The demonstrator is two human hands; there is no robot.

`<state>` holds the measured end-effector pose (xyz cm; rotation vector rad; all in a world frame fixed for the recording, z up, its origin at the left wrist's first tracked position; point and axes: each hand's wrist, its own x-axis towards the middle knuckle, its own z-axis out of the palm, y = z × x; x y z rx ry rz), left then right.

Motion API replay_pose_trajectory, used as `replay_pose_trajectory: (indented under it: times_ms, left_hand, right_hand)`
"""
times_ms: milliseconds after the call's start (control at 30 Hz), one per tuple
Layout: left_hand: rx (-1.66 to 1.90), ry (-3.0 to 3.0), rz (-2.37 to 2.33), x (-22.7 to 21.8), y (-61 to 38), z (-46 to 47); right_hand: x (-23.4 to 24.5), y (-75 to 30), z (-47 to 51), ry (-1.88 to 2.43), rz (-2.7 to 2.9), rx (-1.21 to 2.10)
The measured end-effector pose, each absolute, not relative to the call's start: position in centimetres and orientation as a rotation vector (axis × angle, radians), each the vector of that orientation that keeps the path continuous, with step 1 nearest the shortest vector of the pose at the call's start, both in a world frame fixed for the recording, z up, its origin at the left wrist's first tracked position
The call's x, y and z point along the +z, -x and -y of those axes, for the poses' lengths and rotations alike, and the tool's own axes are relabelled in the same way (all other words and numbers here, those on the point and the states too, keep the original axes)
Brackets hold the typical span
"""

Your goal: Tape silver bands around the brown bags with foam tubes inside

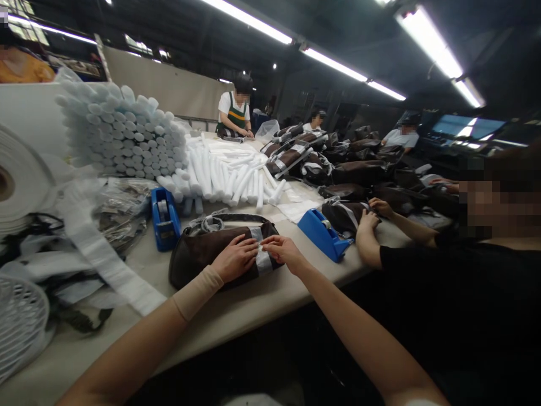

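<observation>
A dark brown handbag (203, 248) lies on the table in front of me, with a pale wrapping band (264, 260) around its right part. My left hand (236, 258) rests flat on top of the bag, fingers stretched toward the band. Thumb and fingers of my right hand (284, 251) are pinched together at the band, close to my left fingertips; what they pinch is too small to make out. Behind the bag's body its handle (240, 216) arches up, partly wrapped. Blue tape dispensers stand on both sides, one at the left (164, 219) and one at the right (323, 234).
White foam rods (228, 175) are heaped behind the bag, with a stack (127, 129) at the left. A white strip (114, 265) trails from a large roll (21, 175). At my right a co-worker's hands (369, 217) handle another bag (342, 217). More brown bags (359, 169) pile up beyond.
</observation>
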<state>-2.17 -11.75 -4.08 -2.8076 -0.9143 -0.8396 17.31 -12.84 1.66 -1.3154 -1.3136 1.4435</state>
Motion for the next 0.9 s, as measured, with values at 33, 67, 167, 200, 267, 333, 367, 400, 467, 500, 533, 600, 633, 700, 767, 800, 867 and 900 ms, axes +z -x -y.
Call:
replay_pose_trajectory:
  times_ms: [33,67,167,200,267,333,367,400,467,500,533,600,633,700,767,800,867,900]
  left_hand:
    - [-0.837,2.804,0.918,-4.1,2.2,11.7]
    - [-0.833,2.802,0.919,-4.2,2.2,11.7]
    - [-0.822,2.801,0.914,-4.4,2.2,11.6]
    - [-0.819,2.801,0.911,-4.5,2.2,11.6]
    - [-0.816,2.799,0.908,-4.6,2.2,11.5]
    - [-0.815,2.799,0.908,-4.7,2.2,11.4]
    - [-0.816,2.799,0.909,-4.8,2.2,11.4]
    - [-0.818,2.799,0.909,-4.8,2.2,11.4]
    - [-0.824,2.798,0.906,-4.9,2.2,11.3]
    - [-0.827,2.798,0.904,-4.9,2.2,11.3]
    - [-0.826,2.798,0.901,-4.9,2.2,11.3]
    - [-0.824,2.799,0.899,-4.9,2.2,11.3]
    - [-0.824,2.800,0.899,-4.9,2.2,11.3]
    - [-0.828,2.799,0.902,-4.9,2.2,11.4]
    - [-0.834,2.799,0.905,-4.9,2.1,11.4]
    - [-0.835,2.799,0.908,-4.9,2.1,11.4]
    - [-0.840,2.801,0.914,-5.0,2.1,11.4]
    - [-0.843,2.803,0.916,-5.0,2.1,11.4]
  right_hand:
    - [1.6,-17.3,12.9,1.337,1.326,1.422]
    - [1.7,-17.3,12.9,1.363,1.332,1.401]
    - [1.7,-17.2,12.8,1.451,1.318,1.358]
    - [1.7,-17.1,12.7,1.478,1.309,1.352]
    - [1.7,-17.0,12.6,1.515,1.294,1.356]
    - [1.8,-16.8,12.4,1.549,1.279,1.360]
    - [1.8,-16.7,12.3,1.568,1.272,1.361]
    - [1.9,-16.6,12.3,1.587,1.266,1.363]
    - [2.1,-16.4,12.1,1.624,1.261,1.370]
    - [2.1,-16.4,12.1,1.642,1.264,1.376]
    - [2.2,-16.3,12.0,1.659,1.269,1.381]
    - [2.2,-16.2,11.8,1.695,1.284,1.385]
    - [2.1,-16.2,11.6,1.715,1.294,1.383]
    - [2.0,-16.1,11.4,1.762,1.316,1.379]
    - [2.0,-16.0,11.1,1.813,1.339,1.380]
    - [2.0,-15.9,10.9,1.840,1.349,1.381]
    - [2.1,-15.7,10.6,1.896,1.361,1.386]
    - [2.2,-15.6,10.5,1.927,1.363,1.388]
